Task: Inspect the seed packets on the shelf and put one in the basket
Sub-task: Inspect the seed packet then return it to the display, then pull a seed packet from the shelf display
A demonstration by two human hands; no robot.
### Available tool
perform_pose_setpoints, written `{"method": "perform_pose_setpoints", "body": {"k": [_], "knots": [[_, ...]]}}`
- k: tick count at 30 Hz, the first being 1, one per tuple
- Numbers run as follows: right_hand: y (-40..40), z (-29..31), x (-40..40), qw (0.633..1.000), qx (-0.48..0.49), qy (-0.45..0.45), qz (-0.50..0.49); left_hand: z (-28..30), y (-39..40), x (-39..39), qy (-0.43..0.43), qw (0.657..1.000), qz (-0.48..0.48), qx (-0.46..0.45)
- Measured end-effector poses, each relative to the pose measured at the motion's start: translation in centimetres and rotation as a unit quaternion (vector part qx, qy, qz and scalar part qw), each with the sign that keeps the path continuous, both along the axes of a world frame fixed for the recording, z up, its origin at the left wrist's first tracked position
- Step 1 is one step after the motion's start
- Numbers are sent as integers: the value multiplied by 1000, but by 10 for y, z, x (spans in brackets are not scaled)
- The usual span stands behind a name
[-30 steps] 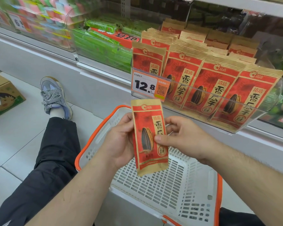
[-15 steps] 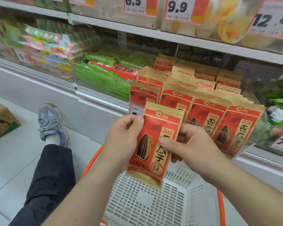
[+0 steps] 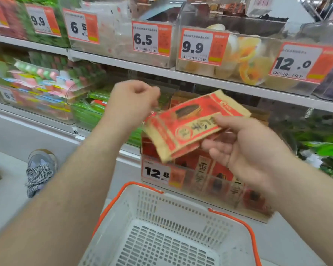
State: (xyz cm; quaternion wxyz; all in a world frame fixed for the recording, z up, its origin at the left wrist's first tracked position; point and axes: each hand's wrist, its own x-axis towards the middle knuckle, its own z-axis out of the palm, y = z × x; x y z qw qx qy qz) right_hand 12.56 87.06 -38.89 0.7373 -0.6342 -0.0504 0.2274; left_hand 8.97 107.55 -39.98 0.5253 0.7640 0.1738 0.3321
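Observation:
A red and tan seed packet with a dark seed picture lies tilted, nearly sideways, in front of the shelf. My right hand grips its lower right end, thumb on the face and fingers beneath. My left hand hovers at the packet's upper left edge with its fingers curled and nothing visibly in its grip. Behind and below, a clear bin with a 12.8 price tag holds more of the same packets. The white basket with orange handles sits under my hands, open and with nothing in it.
An upper white shelf carries clear bins with price tags 6.5, 9.9 and 12.0. Green packets and pastel boxes fill the bins to the left. A grey shoe rests on the white floor at the left.
The view has tilted up. The packet has turned from upright to nearly sideways in my right hand. My left hand has come off it and risen.

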Motion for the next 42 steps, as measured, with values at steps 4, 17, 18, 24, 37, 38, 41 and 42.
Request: {"method": "perform_pose_setpoints", "body": {"k": [4,17,18,24,37,38,41,42], "knots": [[12,13,33,994,79,-25,-75,-5,29,35,65,997,-24,15],[64,-5,112,884,-300,-357,-38,-17,31,51,276,917,-255,131],[66,-7,116,881,-315,-353,-26,-18,31,49,274,917,-257,135],[86,-18,134,814,-445,-366,75,-31,29,50,246,936,-225,109],[123,-29,167,702,-557,-443,-15,-37,32,48,232,941,-228,92],[124,-28,170,714,-557,-424,-9,-38,33,48,229,942,-228,93],[124,-23,170,767,-526,-366,29,-38,34,47,213,940,-246,104],[123,-22,165,785,-510,-348,51,-37,33,47,205,941,-247,109]]}}
